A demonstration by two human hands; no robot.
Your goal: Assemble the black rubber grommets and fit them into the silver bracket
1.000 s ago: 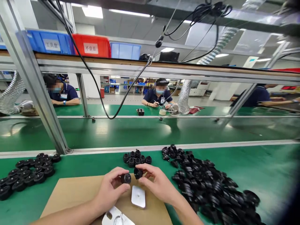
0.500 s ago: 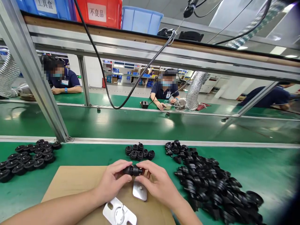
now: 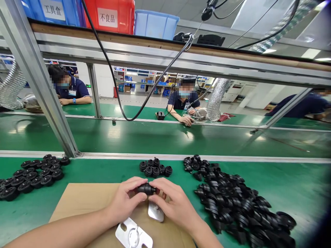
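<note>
My left hand [image 3: 127,201] and my right hand [image 3: 172,203] meet over a brown cardboard sheet [image 3: 80,199] and together pinch a small black plastic part [image 3: 147,188] made of two round pieces pressed end to end. Just beyond my fingers lies a small cluster of assembled black parts [image 3: 155,168]. A big heap of black round parts [image 3: 232,203] spreads to my right. Another group of black caps [image 3: 31,175] lies to my left. Two shiny metal plates [image 3: 133,236] rest on the cardboard under my hands.
The green bench top [image 3: 284,186] borders a green conveyor belt [image 3: 155,136] behind a metal rail. A slanted aluminium post [image 3: 38,86] rises at left. Blue and red bins [image 3: 111,15] sit on the overhead shelf, with black cables hanging. Other people work across the belt.
One second ago each hand held a separate black piece; the hands came together and the two pieces are now joined between my fingers. The view also tilted slightly downward.
</note>
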